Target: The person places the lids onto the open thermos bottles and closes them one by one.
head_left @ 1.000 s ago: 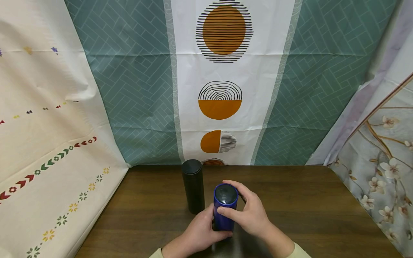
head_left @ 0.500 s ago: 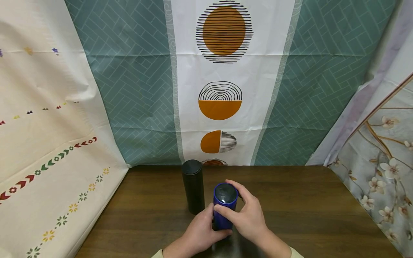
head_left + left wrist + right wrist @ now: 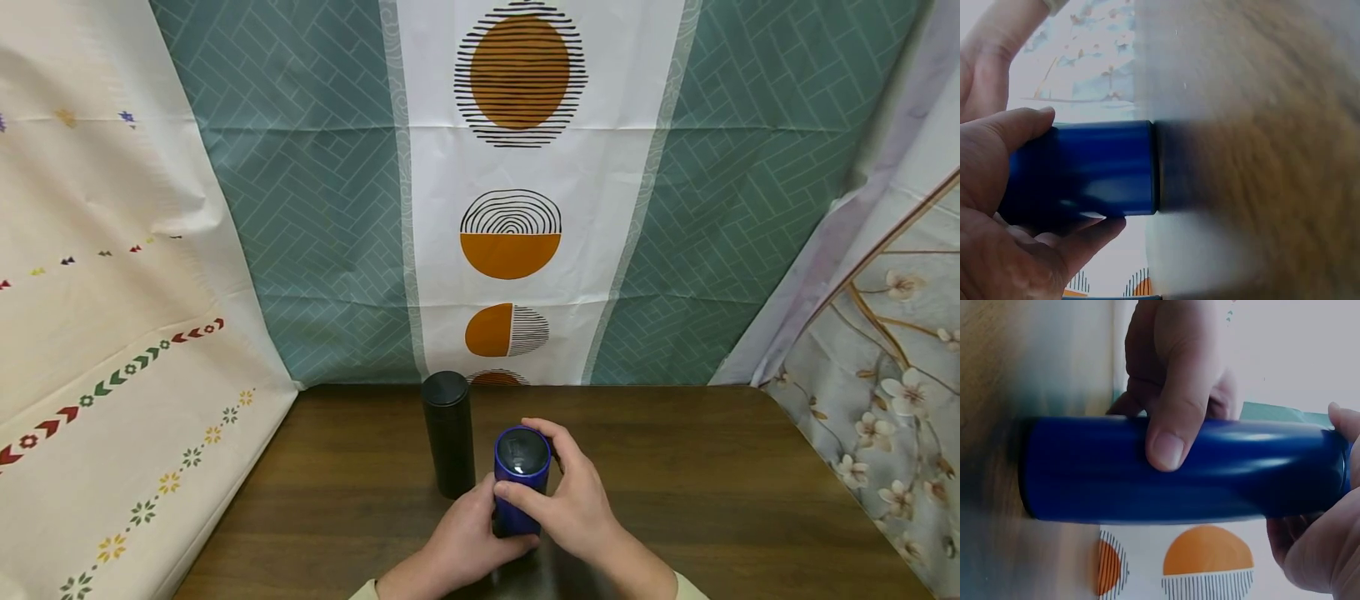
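Note:
A blue thermos bottle (image 3: pixel 516 510) with a glossy dark lid (image 3: pixel 522 451) is upright, its base right at the tabletop. Around its lower body, my left hand (image 3: pixel 471 537) grips it, the thumb (image 3: pixel 1172 434) lying along the blue side in the right wrist view. My right hand (image 3: pixel 573 504) holds the top near the lid, thumb on the near side and fingers round the far side. To the left of both hands, a taller-looking black thermos bottle (image 3: pixel 453 446) stands with its lid on.
The brown wooden table (image 3: pixel 697 467) runs back to a teal and white hanging cloth (image 3: pixel 517 167) with orange circles. A cream patterned cloth (image 3: pixel 135 417) borders the left side, and a floral cloth (image 3: pixel 892 400) the right.
My right hand has shifted slightly, its thumb sliding a little to the left across the top of the blue bottle. The left hand and the black bottle stay put.

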The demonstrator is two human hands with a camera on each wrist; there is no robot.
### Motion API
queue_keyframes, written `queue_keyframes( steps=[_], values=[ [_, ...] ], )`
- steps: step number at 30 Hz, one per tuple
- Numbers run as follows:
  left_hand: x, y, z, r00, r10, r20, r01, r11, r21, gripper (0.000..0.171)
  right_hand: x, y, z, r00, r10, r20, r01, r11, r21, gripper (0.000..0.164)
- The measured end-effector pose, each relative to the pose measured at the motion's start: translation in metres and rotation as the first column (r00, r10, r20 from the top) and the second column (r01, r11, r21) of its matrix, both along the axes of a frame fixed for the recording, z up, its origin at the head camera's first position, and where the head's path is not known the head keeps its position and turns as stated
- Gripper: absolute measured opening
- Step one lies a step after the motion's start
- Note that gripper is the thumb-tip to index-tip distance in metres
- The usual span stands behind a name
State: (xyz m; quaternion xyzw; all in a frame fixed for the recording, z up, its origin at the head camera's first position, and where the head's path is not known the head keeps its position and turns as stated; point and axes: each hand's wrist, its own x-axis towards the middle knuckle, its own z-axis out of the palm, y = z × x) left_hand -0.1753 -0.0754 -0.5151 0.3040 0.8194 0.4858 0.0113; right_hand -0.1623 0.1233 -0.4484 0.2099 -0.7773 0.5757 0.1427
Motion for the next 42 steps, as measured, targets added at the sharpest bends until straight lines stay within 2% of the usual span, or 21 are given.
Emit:
queue_keyframes(
  steps=[3, 6, 11, 14, 18, 22, 26, 31, 37, 42],
  values=[
    [-0.003, -0.002, -0.001, 1.000, -0.018, 0.006, 0.018, 1.000, 0.018, 0.075, -0.005, 0.005, 0.000, 0.997, 0.078, -0.014, -0.078, 0.997, 0.001, 0.077],
    [-0.004, -0.004, 0.001, 0.999, -0.040, 0.016, 0.039, 0.999, 0.036, 0.074, -0.010, 0.010, 0.000, 0.983, 0.178, -0.042, -0.179, 0.984, -0.013, 0.081],
    [-0.005, -0.005, 0.004, 0.996, -0.080, 0.038, 0.078, 0.996, 0.051, 0.068, -0.017, 0.018, 0.001, 0.932, 0.347, -0.105, -0.353, 0.935, -0.045, 0.085],
    [-0.005, -0.006, 0.006, 0.993, -0.104, 0.055, 0.102, 0.994, 0.050, 0.068, -0.021, 0.023, 0.002, 0.896, 0.433, -0.096, -0.440, 0.896, -0.064, 0.083],
    [-0.005, -0.008, 0.009, 0.986, -0.127, 0.105, 0.123, 0.992, 0.041, 0.068, -0.024, 0.028, 0.003, 0.860, 0.508, -0.050, -0.511, 0.855, -0.089, 0.079],
    [-0.005, -0.011, 0.010, 0.981, -0.130, 0.146, 0.127, 0.991, 0.028, 0.068, -0.026, 0.029, 0.002, 0.840, 0.541, -0.043, -0.543, 0.836, -0.082, 0.079],
    [-0.006, -0.012, 0.008, 0.977, -0.147, 0.155, 0.144, 0.989, 0.027, 0.068, -0.026, 0.029, 0.002, 0.832, 0.552, -0.052, -0.554, 0.829, -0.072, 0.080],
    [-0.006, -0.012, 0.009, 0.973, -0.149, 0.176, 0.145, 0.989, 0.033, 0.067, -0.027, 0.028, 0.001, 0.836, 0.547, -0.049, -0.549, 0.833, -0.067, 0.077],
    [-0.004, -0.011, 0.011, 0.971, -0.138, 0.196, 0.132, 0.990, 0.045, 0.065, -0.026, 0.028, 0.002, 0.855, 0.517, -0.043, -0.518, 0.853, -0.062, 0.070],
    [-0.004, -0.011, 0.009, 0.976, -0.137, 0.167, 0.132, 0.991, 0.037, 0.067, -0.024, 0.027, 0.003, 0.881, 0.472, -0.038, -0.474, 0.879, -0.049, 0.068]
  ],
)
